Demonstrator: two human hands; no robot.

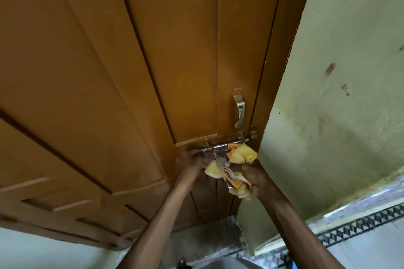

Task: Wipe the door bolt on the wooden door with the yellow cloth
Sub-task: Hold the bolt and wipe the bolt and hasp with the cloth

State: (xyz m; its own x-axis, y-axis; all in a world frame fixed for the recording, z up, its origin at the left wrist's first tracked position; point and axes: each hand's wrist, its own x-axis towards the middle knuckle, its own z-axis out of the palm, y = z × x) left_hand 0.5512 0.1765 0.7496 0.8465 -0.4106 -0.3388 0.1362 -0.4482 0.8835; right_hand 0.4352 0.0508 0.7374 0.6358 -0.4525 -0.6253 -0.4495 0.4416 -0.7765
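Lower centre of the frame: two bare forearms reach upward. The right hand (255, 178) is clenched around the bunched yellow cloth (239, 159), whose upper fold touches the door bolt (220, 148). The left hand (189, 165) grips the bolt's left end. Above the bolt, a metal pull handle (239, 108) is mounted on the wooden door (131, 61); a pale wall (338, 94) fills the right.

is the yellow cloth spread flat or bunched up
Bunched up: the yellow cloth is crumpled in the right hand, one wad pressed against the door bolt, the rest hanging in folds.
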